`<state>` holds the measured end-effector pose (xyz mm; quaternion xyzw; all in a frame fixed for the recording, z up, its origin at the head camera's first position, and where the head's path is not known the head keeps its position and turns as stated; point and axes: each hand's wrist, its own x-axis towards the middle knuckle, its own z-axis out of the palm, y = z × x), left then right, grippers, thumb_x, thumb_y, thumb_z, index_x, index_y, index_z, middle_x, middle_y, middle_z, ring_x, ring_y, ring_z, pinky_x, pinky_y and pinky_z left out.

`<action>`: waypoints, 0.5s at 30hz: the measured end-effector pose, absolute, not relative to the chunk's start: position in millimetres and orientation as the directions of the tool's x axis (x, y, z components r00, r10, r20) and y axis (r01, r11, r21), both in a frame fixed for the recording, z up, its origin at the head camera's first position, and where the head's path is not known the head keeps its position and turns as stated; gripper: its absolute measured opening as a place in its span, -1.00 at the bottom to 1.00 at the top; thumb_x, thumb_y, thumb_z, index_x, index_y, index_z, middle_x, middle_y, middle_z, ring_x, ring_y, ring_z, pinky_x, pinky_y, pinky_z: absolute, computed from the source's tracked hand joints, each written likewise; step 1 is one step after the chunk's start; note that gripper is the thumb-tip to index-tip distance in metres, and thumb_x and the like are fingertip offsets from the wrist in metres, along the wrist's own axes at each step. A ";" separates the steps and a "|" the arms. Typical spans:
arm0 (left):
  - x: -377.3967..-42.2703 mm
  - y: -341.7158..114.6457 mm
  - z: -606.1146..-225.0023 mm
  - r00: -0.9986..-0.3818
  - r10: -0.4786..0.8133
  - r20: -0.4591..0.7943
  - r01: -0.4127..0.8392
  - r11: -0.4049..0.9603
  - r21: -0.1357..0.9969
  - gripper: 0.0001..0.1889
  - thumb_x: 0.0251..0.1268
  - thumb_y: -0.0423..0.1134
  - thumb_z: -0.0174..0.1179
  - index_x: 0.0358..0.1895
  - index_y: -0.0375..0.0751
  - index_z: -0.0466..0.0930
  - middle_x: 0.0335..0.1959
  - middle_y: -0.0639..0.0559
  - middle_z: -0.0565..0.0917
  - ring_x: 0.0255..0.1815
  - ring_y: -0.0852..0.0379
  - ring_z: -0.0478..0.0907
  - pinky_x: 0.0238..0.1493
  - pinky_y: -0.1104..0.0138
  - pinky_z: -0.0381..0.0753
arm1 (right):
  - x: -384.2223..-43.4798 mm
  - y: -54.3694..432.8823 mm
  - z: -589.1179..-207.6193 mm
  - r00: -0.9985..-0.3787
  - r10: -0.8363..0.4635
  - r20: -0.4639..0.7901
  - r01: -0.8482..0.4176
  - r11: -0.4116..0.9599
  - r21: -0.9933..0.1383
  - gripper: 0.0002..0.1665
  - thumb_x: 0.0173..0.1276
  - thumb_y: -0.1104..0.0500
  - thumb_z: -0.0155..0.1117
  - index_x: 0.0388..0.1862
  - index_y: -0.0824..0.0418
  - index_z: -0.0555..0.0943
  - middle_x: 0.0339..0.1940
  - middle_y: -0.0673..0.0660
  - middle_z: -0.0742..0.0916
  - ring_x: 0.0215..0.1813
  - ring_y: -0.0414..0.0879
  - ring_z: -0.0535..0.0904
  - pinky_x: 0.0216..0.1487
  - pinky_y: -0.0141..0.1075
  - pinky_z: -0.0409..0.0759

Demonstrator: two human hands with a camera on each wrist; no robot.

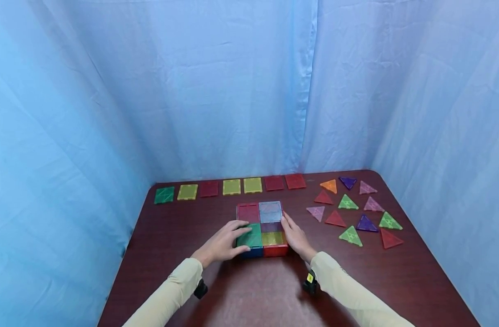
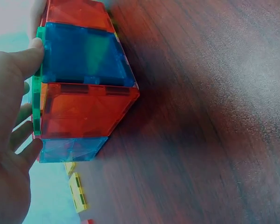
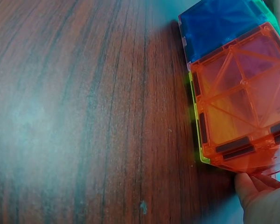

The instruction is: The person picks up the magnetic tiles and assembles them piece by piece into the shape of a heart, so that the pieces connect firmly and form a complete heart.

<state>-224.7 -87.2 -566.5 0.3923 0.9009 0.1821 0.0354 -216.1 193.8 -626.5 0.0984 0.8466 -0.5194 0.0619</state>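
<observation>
A low box of see-through magnetic tiles stands mid-table. Its top shows a magenta tile (image 1: 248, 212) at back left, a pale blue tile (image 1: 271, 211) at back right and a green tile (image 1: 252, 236) at front left. In the front right section a yellow tile (image 1: 273, 238) lies low, behind an orange-red front wall (image 3: 242, 88); a blue tile (image 2: 86, 56) forms the other front wall. My left hand (image 1: 225, 240) rests on the green tile, its thumb at the near edge and fingers spread over the top. My right hand (image 1: 295, 234) lies against the box's right side, fingers extended.
A row of square tiles, green (image 1: 164, 195), yellow (image 1: 187, 192) and red (image 1: 295, 181) among them, lies along the far edge. Several triangle tiles, such as a purple triangle (image 1: 367, 223) and an orange triangle (image 1: 329, 185), spread over the right side. Blue curtains (image 1: 233, 91) surround the table.
</observation>
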 end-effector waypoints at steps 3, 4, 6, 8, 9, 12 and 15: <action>-226.5 -88.7 -567.5 -0.690 0.718 0.092 0.694 0.620 0.366 -0.35 0.37 0.17 0.26 0.44 -0.03 0.48 0.47 -0.02 0.43 0.50 -0.01 0.32 0.46 0.06 0.41 | -217.8 192.0 -626.3 -0.974 0.114 -0.196 0.227 0.450 -0.864 -0.20 0.57 -0.43 -0.26 0.65 -0.15 0.17 0.61 0.15 0.34 0.59 0.29 0.20 0.54 0.27 0.12; -227.1 -89.4 -567.6 -0.689 0.719 0.093 0.695 0.618 0.368 -0.35 0.38 0.16 0.26 0.44 -0.03 0.48 0.47 -0.03 0.42 0.50 -0.02 0.32 0.46 0.05 0.40 | -218.3 191.0 -626.1 -0.974 0.116 -0.193 0.224 0.451 -0.864 -0.20 0.57 -0.42 -0.26 0.65 -0.14 0.17 0.60 0.16 0.34 0.58 0.30 0.21 0.53 0.27 0.13; -228.4 -91.1 -567.4 -0.687 0.721 0.094 0.696 0.615 0.371 -0.36 0.38 0.15 0.27 0.44 -0.04 0.48 0.47 -0.04 0.43 0.50 -0.02 0.32 0.46 0.05 0.40 | -219.3 188.7 -625.6 -0.975 0.117 -0.190 0.223 0.458 -0.860 -0.21 0.58 -0.41 -0.26 0.65 -0.13 0.17 0.60 0.16 0.35 0.58 0.30 0.22 0.53 0.27 0.14; -229.7 -92.6 -566.6 -0.683 0.724 0.100 0.700 0.609 0.374 -0.36 0.37 0.14 0.28 0.43 -0.05 0.49 0.46 -0.06 0.44 0.49 -0.04 0.33 0.45 0.03 0.40 | -220.2 186.3 -625.0 -0.975 0.121 -0.188 0.223 0.458 -0.860 -0.22 0.59 -0.39 -0.24 0.65 -0.13 0.17 0.60 0.16 0.35 0.57 0.30 0.22 0.53 0.27 0.14; -230.3 -93.2 -566.3 -0.681 0.725 0.105 0.702 0.605 0.375 -0.37 0.37 0.13 0.28 0.42 -0.06 0.50 0.46 -0.06 0.44 0.48 -0.04 0.34 0.44 0.03 0.41 | -220.7 185.4 -624.8 -0.975 0.123 -0.188 0.223 0.459 -0.860 -0.22 0.59 -0.38 -0.24 0.65 -0.13 0.17 0.60 0.16 0.35 0.58 0.29 0.22 0.53 0.27 0.14; -232.9 -94.3 -565.9 -0.676 0.728 0.115 0.708 0.599 0.374 -0.38 0.36 0.12 0.30 0.40 -0.08 0.52 0.45 -0.08 0.45 0.47 -0.06 0.35 0.43 0.02 0.43 | -222.4 184.4 -625.7 -0.975 0.134 -0.180 0.222 0.469 -0.855 -0.22 0.59 -0.38 -0.24 0.65 -0.11 0.17 0.60 0.15 0.35 0.57 0.29 0.23 0.52 0.27 0.15; -235.8 -93.5 -565.8 -0.673 0.731 0.116 0.710 0.594 0.378 -0.38 0.37 0.11 0.29 0.40 -0.10 0.52 0.45 -0.08 0.45 0.48 -0.06 0.34 0.43 0.01 0.42 | -224.2 185.5 -626.6 -0.975 0.146 -0.169 0.219 0.473 -0.853 -0.22 0.59 -0.38 -0.24 0.65 -0.10 0.18 0.60 0.15 0.36 0.57 0.29 0.24 0.52 0.27 0.16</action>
